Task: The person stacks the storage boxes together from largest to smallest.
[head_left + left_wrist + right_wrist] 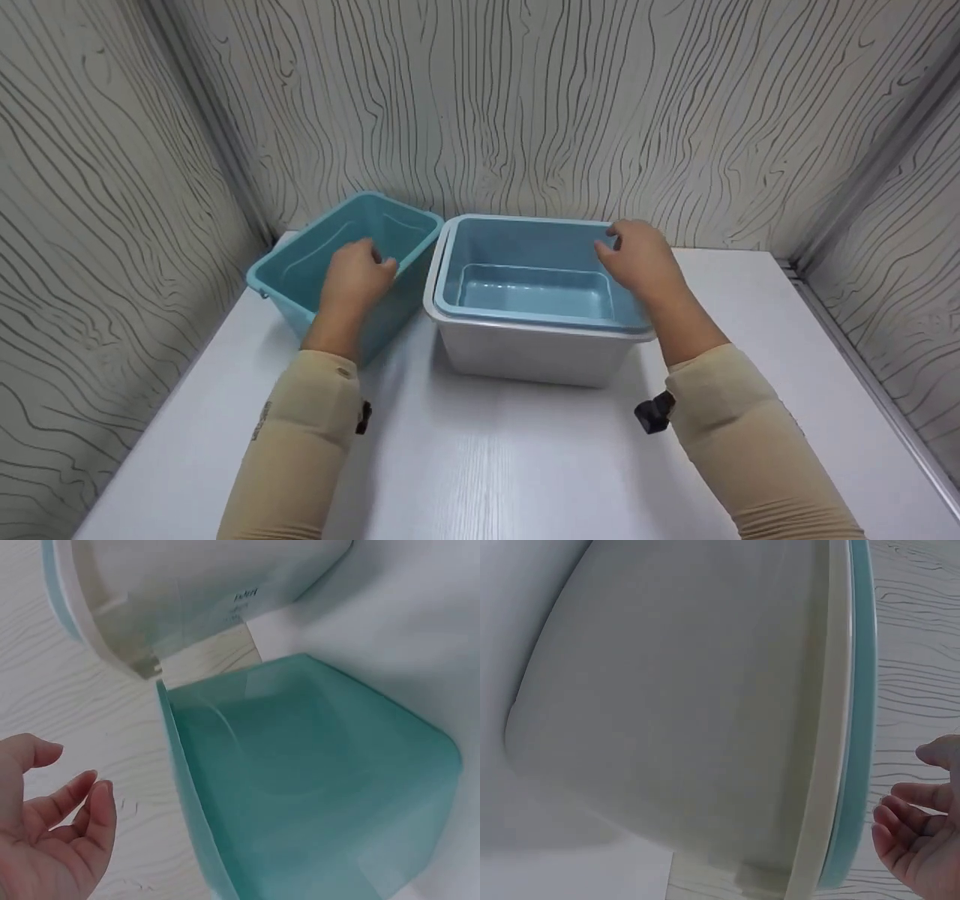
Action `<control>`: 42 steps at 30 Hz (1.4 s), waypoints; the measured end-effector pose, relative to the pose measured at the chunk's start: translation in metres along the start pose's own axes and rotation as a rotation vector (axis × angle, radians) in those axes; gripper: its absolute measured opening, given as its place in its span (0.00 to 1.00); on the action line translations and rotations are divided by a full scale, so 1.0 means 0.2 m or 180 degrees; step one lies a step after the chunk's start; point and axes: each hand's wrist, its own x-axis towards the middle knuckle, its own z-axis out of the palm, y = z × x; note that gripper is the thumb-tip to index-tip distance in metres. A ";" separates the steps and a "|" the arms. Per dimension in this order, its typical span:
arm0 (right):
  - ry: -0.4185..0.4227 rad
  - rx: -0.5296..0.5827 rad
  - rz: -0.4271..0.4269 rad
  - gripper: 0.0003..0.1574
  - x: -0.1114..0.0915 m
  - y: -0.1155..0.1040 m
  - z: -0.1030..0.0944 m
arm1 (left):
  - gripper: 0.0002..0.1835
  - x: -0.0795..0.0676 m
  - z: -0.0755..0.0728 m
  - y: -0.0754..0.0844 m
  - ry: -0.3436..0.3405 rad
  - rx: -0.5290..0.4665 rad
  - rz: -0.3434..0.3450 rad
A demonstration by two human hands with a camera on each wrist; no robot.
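Observation:
A teal plastic bin (397, 307) stands at an angle on the left. My left hand (354, 274) hovers over its near side, fingers loosely bent and apart from the rim in the left wrist view. Beside it, a light blue bin (525, 240) sits nested inside a white bin (532, 356), its rim a little above the white one. Over the right end of this pair is my right hand (637, 255), thumb and fingers loosely curved with a gap between them. The right wrist view shows that hand beyond the blue rim (859, 727). Neither hand holds anything.
Both stacks rest on a white table (480, 457) near the back wall (487, 112), which has a wood-grain pattern. Similar panels rise on the left and right. The teal bin's right corner is close against the white bin's left side.

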 end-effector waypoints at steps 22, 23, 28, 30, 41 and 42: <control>-0.0021 0.0958 -0.0651 0.17 -0.14 -0.40 0.26 | 0.18 -0.11 -0.15 -0.48 0.0639 -0.0616 -0.0864; -0.0034 0.0971 -0.0677 0.16 -0.15 -0.42 0.27 | 0.18 -0.12 -0.14 -0.50 0.0647 -0.0652 -0.0921; -0.0048 0.0907 -0.0810 0.13 -0.19 -0.49 0.34 | 0.27 -0.12 -0.08 -0.58 0.0634 -0.0804 -0.1154; -0.0055 0.0865 -0.0838 0.13 -0.20 -0.52 0.35 | 0.32 -0.11 -0.06 -0.60 0.0570 -0.0851 -0.1230; -0.0198 0.0842 -0.0841 0.12 -0.20 -0.55 0.38 | 0.31 -0.10 -0.01 -0.61 0.0508 -0.1141 -0.1224; -0.0212 0.0841 -0.0839 0.12 -0.20 -0.55 0.38 | 0.31 -0.10 -0.01 -0.61 0.0512 -0.1166 -0.1224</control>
